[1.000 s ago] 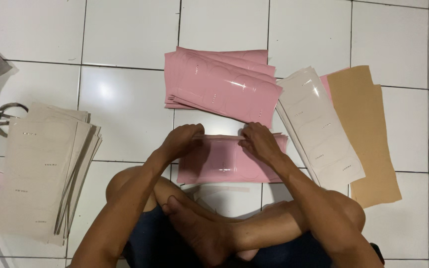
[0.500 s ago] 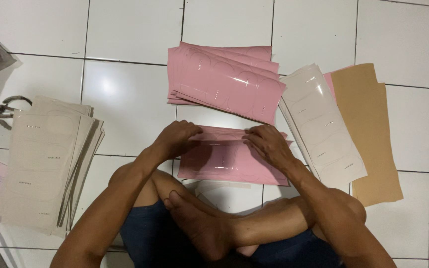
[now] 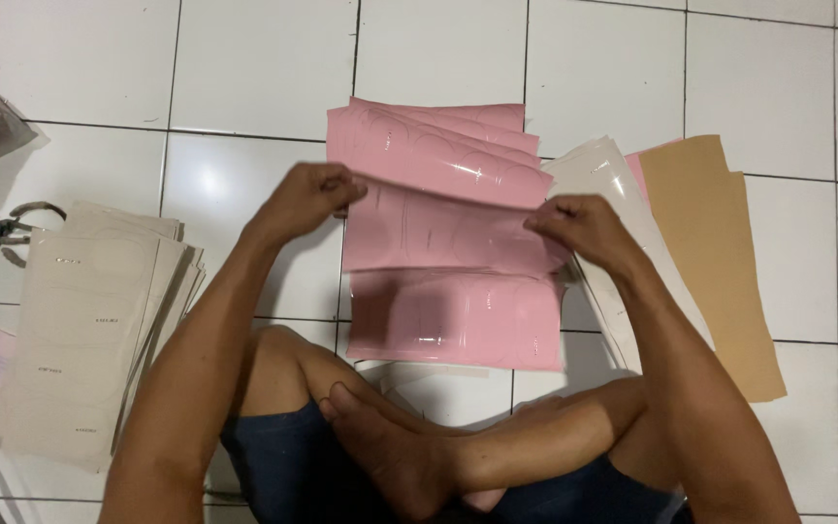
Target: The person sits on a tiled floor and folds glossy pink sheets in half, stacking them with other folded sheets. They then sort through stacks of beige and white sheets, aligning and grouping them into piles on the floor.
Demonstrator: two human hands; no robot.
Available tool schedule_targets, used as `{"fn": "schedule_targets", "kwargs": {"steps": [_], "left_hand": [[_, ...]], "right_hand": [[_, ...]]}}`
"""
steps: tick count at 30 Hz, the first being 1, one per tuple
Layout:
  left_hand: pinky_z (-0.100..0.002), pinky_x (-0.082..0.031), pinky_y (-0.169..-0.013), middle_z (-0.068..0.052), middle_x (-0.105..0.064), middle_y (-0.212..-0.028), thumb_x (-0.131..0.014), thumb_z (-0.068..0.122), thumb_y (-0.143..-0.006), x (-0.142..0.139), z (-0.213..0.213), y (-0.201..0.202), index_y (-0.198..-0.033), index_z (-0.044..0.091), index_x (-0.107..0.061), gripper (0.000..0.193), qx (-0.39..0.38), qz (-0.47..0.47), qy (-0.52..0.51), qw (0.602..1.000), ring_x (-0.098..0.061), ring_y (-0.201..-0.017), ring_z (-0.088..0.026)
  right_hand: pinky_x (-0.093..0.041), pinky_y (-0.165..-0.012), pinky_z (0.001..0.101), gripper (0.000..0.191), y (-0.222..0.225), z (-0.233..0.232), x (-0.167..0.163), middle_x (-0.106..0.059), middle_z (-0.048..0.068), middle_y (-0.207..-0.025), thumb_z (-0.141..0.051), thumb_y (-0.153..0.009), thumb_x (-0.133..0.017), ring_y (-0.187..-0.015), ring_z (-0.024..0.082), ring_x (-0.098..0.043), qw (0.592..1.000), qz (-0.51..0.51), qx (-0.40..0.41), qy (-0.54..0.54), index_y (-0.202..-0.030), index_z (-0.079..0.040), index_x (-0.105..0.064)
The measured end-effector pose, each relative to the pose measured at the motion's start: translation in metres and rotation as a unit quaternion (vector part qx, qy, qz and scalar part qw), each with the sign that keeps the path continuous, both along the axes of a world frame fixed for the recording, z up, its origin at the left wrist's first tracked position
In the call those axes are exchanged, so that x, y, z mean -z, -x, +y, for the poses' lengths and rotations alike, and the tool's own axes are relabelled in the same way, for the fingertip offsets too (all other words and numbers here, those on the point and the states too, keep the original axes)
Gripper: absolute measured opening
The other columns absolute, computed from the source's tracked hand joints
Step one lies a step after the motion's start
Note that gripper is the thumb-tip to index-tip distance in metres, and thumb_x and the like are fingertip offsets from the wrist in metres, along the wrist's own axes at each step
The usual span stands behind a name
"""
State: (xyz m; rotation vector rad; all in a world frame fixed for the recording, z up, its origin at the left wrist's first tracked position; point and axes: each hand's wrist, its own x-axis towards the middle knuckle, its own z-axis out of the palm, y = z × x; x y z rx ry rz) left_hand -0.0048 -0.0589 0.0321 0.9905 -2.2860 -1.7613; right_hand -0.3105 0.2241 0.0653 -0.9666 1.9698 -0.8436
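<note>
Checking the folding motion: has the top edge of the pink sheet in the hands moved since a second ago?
Yes. The pink sheet has opened upward, its top edge now overlapping the pink stack it lay below.

Left hand (image 3: 307,197) and right hand (image 3: 582,225) raised, fingers pinched shut, forearms angled inward.
</note>
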Motion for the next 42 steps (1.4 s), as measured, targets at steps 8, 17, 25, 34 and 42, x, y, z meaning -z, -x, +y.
{"fn": "schedule_targets", "kwargs": {"steps": [8,17,25,34,42], "left_hand": [[-0.044,-0.054,-0.084,-0.015,-0.069,-0.115,-0.079,0.030,-0.088,0.038,0.061,0.016,-0.128,0.008,-0.063,0.049,0.080,0.052,0.223,0.970,-0.069,-0.101,-0.028],[-0.049,-0.051,-0.076,-0.014,-0.069,-0.089,-0.067,0.019,-0.094,0.086,0.105,-0.020,-0.102,0.008,-0.066,0.014,0.207,0.013,0.256,0.944,-0.065,-0.086,-0.037],[-0.046,-0.054,-0.075,-0.013,-0.075,-0.093,-0.064,0.024,-0.097,0.031,0.089,-0.025,-0.094,0.007,-0.075,0.021,0.246,-0.033,0.284,0.926,-0.067,-0.087,-0.036],[-0.034,-0.054,-0.071,-0.008,-0.075,-0.085,-0.070,0.030,-0.097,-0.021,0.007,0.020,-0.115,0.006,-0.074,0.030,-0.034,-0.006,0.066,0.997,-0.066,-0.077,-0.015],[-0.046,-0.051,-0.090,-0.017,-0.070,-0.115,-0.079,0.030,-0.089,0.030,0.068,0.020,-0.126,0.006,-0.064,0.047,0.137,0.028,0.264,0.954,-0.064,-0.107,-0.033]], "right_hand": [[-0.051,-0.080,0.0451,0.028,-0.059,-0.022,0.020,-0.070,0.016,-0.099,-0.024,-0.088,-0.079,-0.092,0.034,-0.063,0.958,0.227,-0.162,0.062,-0.107,-0.003,-0.073],[-0.049,-0.079,0.0448,0.017,-0.083,0.009,0.074,-0.068,0.012,-0.089,-0.020,-0.088,-0.079,-0.086,0.032,-0.062,0.933,0.249,-0.256,0.044,-0.089,-0.004,-0.072],[-0.052,-0.080,0.0448,0.022,-0.079,0.027,0.049,-0.073,0.016,-0.098,-0.018,-0.088,-0.072,-0.091,0.036,-0.067,0.927,0.255,-0.258,0.098,-0.105,-0.005,-0.078],[-0.057,-0.085,0.0384,0.023,-0.015,-0.017,-0.012,-0.079,0.009,-0.096,-0.023,-0.098,-0.066,-0.091,0.025,-0.075,0.996,0.083,-0.033,-0.032,-0.103,-0.005,-0.078],[-0.051,-0.085,0.0456,0.033,-0.072,-0.014,0.027,-0.071,0.016,-0.103,-0.018,-0.086,-0.079,-0.095,0.033,-0.066,0.953,0.227,-0.191,0.057,-0.114,-0.002,-0.072]]}}
